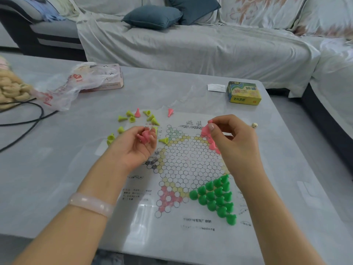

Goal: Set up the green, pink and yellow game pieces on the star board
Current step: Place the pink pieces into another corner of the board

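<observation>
The small yellow box point(244, 93) at the far right of the table carries the number "45" in red on its front side, and upside down on its lid is "A5" or "45"; its Chinese characters are too small to read surely. The star board sheet point(183, 165) has Chinese print at the top and near edge, blurred and not readable. The white slip point(216, 87) shows only unreadable lines.

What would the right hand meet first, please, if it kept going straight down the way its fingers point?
Probably the pink pieces already standing on the star board just under the right hand, which pinches another pink piece; depth is uncertain.
</observation>
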Tool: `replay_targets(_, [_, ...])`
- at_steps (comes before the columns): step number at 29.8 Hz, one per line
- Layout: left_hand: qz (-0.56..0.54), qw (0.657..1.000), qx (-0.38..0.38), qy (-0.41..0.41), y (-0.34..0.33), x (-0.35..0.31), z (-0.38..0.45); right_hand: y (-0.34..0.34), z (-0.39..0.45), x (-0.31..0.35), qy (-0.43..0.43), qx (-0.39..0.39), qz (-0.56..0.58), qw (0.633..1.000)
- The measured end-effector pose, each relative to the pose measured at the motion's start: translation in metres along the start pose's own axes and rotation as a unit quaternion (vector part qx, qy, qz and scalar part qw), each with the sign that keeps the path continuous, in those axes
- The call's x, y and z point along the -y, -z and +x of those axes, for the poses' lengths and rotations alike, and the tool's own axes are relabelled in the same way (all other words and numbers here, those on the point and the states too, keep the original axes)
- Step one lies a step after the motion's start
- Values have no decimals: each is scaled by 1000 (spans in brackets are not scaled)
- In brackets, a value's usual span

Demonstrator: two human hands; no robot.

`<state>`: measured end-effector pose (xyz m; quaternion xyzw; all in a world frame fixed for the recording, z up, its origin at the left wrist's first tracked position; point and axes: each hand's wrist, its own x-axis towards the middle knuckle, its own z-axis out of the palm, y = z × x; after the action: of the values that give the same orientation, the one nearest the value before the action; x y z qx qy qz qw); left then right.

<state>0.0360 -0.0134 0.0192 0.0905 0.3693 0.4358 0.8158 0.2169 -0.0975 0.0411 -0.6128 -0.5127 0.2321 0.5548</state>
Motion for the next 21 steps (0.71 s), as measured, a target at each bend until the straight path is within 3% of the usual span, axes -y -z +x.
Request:
replay_targets(6, [36,999,5,-29,4,8,-19,11,8,-11,0,-27,-29,999])
replay_targets(11, [160,983,-3,-90,-2,15,-21,17,24,-37,-30,-65,-104,992])
replay_targets(15, [229,963,-4,-146,-6,17,-25,12,32,-49,-31,-37,-150,988])
replay_targets(21, [193,970,28,-143,-6,12,-35,1,49,-51,2,34,-224,974])
